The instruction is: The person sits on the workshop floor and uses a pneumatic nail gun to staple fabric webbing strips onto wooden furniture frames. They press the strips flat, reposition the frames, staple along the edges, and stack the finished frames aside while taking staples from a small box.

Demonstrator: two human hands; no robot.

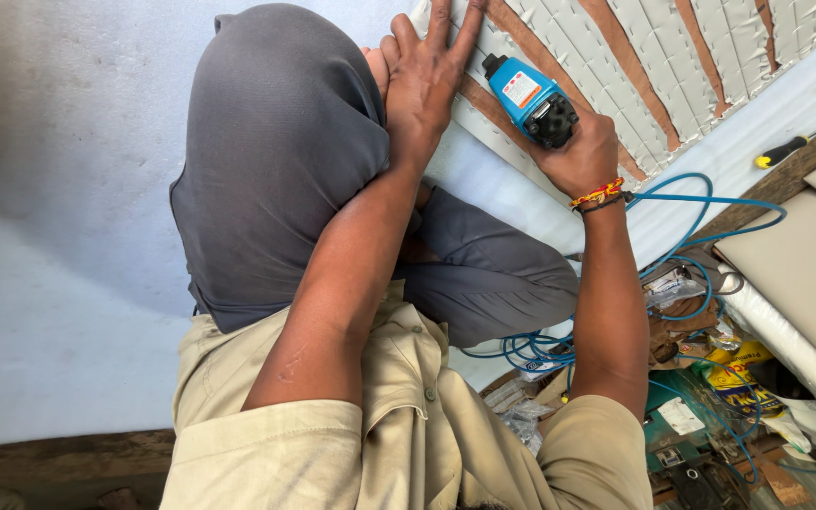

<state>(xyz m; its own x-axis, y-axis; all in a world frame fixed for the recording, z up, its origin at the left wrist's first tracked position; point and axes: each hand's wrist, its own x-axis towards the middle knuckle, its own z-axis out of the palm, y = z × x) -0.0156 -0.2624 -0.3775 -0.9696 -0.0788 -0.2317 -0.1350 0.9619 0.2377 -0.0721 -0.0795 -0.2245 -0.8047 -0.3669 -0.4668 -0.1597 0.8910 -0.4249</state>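
Beige sleeves frame the view. Beyond them, a blue pneumatic stapler [533,99] is clenched in the right hand [583,156], nose against the padded panel [654,66]. Left hand [422,76] is pressed flat, released, just beside the grip; fastening seems underway.

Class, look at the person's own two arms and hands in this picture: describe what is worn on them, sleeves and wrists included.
Both arms are bare from short beige shirt sleeves down. The right hand has a wrist wrapped in a red-and-yellow thread band, with a dark thin band just beneath it. The left hand wears nothing: no glove, ring or watch shows. No gloves on either hand.
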